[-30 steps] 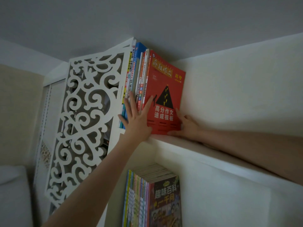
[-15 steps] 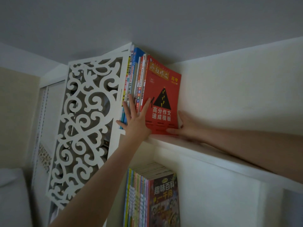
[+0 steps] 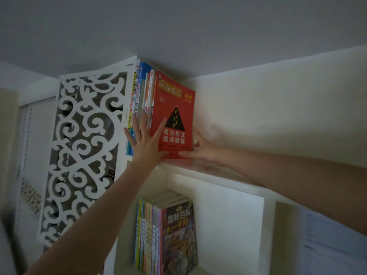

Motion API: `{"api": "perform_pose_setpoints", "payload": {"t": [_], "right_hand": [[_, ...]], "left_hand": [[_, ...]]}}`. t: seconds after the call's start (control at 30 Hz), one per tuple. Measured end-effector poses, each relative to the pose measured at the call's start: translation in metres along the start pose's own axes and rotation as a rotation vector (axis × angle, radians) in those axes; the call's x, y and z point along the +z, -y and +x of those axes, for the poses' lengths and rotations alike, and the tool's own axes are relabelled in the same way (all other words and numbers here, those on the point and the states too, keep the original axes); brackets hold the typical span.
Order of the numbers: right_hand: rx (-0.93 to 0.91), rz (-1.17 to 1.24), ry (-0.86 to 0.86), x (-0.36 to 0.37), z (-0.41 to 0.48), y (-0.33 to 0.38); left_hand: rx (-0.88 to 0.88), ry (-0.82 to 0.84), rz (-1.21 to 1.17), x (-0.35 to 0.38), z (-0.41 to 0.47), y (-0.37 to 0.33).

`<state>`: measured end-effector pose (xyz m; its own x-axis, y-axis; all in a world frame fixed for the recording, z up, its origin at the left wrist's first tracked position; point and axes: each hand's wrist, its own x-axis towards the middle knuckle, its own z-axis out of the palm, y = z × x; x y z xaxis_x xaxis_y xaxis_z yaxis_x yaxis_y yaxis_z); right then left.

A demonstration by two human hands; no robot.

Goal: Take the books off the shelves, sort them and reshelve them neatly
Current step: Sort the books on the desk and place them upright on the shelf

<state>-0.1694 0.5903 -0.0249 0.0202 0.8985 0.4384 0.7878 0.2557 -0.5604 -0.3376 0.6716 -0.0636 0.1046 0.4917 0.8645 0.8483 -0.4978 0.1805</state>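
Several books stand upright on the top shelf (image 3: 210, 171), close under the ceiling. The outermost is a red book (image 3: 175, 108) with a black triangle on its cover. My left hand (image 3: 147, 143) presses flat with spread fingers against the front edges of the books and the red cover's lower left. My right hand (image 3: 202, 150) lies with straight fingers against the red book's right edge, its thumb under the lower corner. On the shelf below stands a second row of books (image 3: 166, 235), fronted by a colourful illustrated cover.
A white carved fretwork panel (image 3: 83, 147) closes the bookcase's left side. A white wall runs behind the top shelf to the right. The lower compartment has a white back (image 3: 228, 225) right of its books. Pale papers (image 3: 333, 241) sit at the far right.
The books stand slightly further back and straighter on the shelf. My right hand has closed in on the red book's right edge. My left hand keeps pressing the front.
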Motion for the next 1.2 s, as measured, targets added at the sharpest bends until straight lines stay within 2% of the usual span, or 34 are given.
{"api": "perform_pose_setpoints", "payload": {"t": [0.13, 0.27, 0.37, 0.47, 0.57, 0.63, 0.7, 0.83, 0.97, 1.1, 1.2], "right_hand": [[0.004, 0.019, -0.009, -0.011, -0.028, 0.015], [0.065, 0.062, -0.033, -0.018, -0.045, 0.019], [0.004, 0.064, -0.099, -0.025, -0.081, 0.031], [-0.075, 0.015, -0.162, -0.024, -0.139, 0.033], [-0.169, -0.012, -0.249, -0.024, -0.212, 0.028], [-0.163, 0.009, -0.268, -0.025, -0.263, 0.019], [-0.082, -0.002, -0.258, -0.026, -0.314, 0.001], [0.178, -0.034, -0.269, -0.025, -0.415, -0.050], [0.418, 0.025, -0.360, -0.020, -0.504, -0.092], [0.651, 0.078, -0.414, -0.004, -0.591, -0.121], [0.830, 0.125, -0.449, 0.014, -0.654, -0.145]], "left_hand": [[0.073, -0.067, -0.092, -0.009, -0.011, -0.011], [0.042, -0.100, -0.309, -0.027, -0.030, -0.038], [0.005, -0.133, -0.544, -0.047, -0.063, -0.059], [0.055, -0.137, -0.863, -0.076, -0.123, -0.084], [0.109, -0.095, -0.991, -0.101, -0.184, -0.106], [0.149, -0.060, -1.045, -0.111, -0.217, -0.121], [0.168, -0.010, -1.119, -0.116, -0.251, -0.140], [0.230, 0.184, -1.203, -0.112, -0.325, -0.184], [0.241, 0.464, -1.240, -0.090, -0.395, -0.222], [0.368, 0.828, -1.167, -0.062, -0.473, -0.253], [0.359, 1.159, -1.085, -0.034, -0.529, -0.269]]}}
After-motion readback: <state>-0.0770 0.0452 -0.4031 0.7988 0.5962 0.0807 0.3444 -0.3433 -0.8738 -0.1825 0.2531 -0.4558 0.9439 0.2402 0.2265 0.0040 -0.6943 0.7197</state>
